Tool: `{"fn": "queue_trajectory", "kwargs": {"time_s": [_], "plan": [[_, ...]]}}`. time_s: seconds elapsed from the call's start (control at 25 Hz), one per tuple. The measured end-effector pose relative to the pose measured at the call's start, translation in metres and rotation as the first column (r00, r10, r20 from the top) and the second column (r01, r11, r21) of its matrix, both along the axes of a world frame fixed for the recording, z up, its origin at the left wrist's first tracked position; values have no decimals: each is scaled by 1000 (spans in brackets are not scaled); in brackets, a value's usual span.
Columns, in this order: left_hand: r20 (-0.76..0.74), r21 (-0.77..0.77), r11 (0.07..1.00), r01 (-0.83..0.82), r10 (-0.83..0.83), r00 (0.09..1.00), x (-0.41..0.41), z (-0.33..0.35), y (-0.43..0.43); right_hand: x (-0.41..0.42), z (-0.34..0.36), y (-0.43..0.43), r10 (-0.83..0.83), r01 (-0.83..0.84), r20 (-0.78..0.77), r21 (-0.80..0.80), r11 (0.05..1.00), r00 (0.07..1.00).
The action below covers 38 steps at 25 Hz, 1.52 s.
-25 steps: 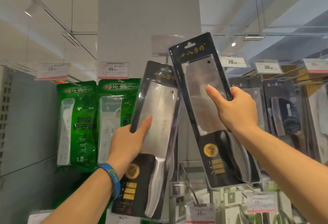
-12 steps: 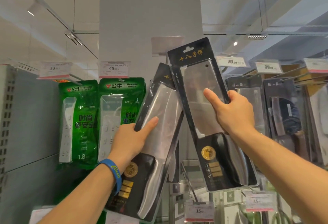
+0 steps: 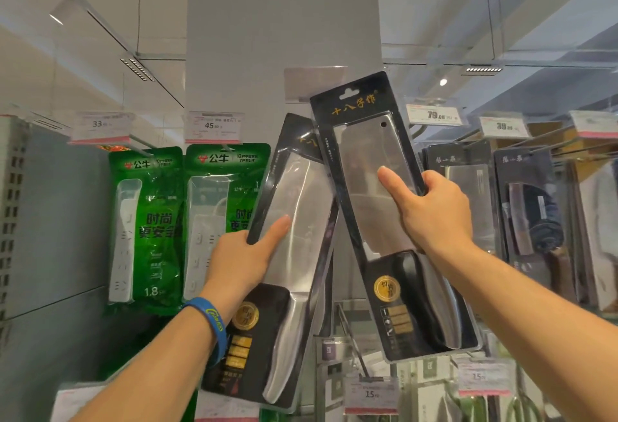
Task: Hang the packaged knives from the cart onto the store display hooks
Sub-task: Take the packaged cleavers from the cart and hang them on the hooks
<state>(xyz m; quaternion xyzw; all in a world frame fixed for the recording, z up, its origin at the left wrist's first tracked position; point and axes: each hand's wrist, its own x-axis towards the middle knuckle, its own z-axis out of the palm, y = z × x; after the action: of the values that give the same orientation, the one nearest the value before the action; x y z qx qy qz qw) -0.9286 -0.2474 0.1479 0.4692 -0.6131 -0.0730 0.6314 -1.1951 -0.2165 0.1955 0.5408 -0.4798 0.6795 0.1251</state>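
Two packaged knives (image 3: 297, 221) (image 3: 364, 161), handles down, tops converging

Count: two black-carded blister-packed steel cleavers (image 3: 301, 194) (image 3: 361, 154); two green-bagged white power strips (image 3: 157, 227) (image 3: 227, 187); two dark hanging knife packs (image 3: 468, 181) (image 3: 525, 204).

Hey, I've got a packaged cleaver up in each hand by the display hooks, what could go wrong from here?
1. Both hands are full: the left hand and right hand each grip a pack by one edge, so nothing is free to steady a slip.
2. The top of the left pack sits behind the right pack; they may snag.
3. The hook is hidden behind the right pack, so its hang hole may miss.
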Motion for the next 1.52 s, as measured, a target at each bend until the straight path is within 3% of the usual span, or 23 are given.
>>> {"fn": "queue_trajectory", "kwargs": {"time_s": [0.24, 0.4, 0.44, 0.6, 0.76, 1.04, 1.2, 1.36, 1.48, 1.52], "plan": [[-182, 56, 997, 51, -40, 982, 9, -4, -4, -4, -5, -4, -9, 9, 11, 19, 1000, 1000], [58, -1, 1000, -13, 13, 998, -13, -3, 3, -3, -1, -5, 71, -75, 54, 78, 994, 996], [59, -15, 999, -36, 37, 998, -14, -1, 3, -2, 0, -4, 75, -79, 42, 95, 992, 996], [-203, -11, 999, 44, -46, 978, 0, -1, -8, -3, -3, -1, 56, -56, -1, 102, 993, 998], [15, -51, 996, -68, 69, 998, -12, -3, -8, -5, -5, -1, 48, -47, -7, 82, 996, 999], [-56, -29, 999, 16, -18, 998, -19, -4, -22, -10, -9, -5, 39, -39, 25, 30, 999, 999], [-222, 95, 987, 130, -106, 969, -21, -6, -33, -10, -12, -7, 58, -61, 26, 94, 994, 998], [-205, 191, 972, 139, -98, 974, -34, -10, -56, -12, -15, -16, 79, -83, 38, 124, 989, 996], [-306, 397, 861, 319, -203, 930, -41, -2, -67, -8, -19, -20, 126, -136, 76, 137, 981, 989], [-287, 448, 838, 312, -195, 938, -42, 1, -70, -7, -20, -21, 148, -161, 100, 141, 977, 984]]}}
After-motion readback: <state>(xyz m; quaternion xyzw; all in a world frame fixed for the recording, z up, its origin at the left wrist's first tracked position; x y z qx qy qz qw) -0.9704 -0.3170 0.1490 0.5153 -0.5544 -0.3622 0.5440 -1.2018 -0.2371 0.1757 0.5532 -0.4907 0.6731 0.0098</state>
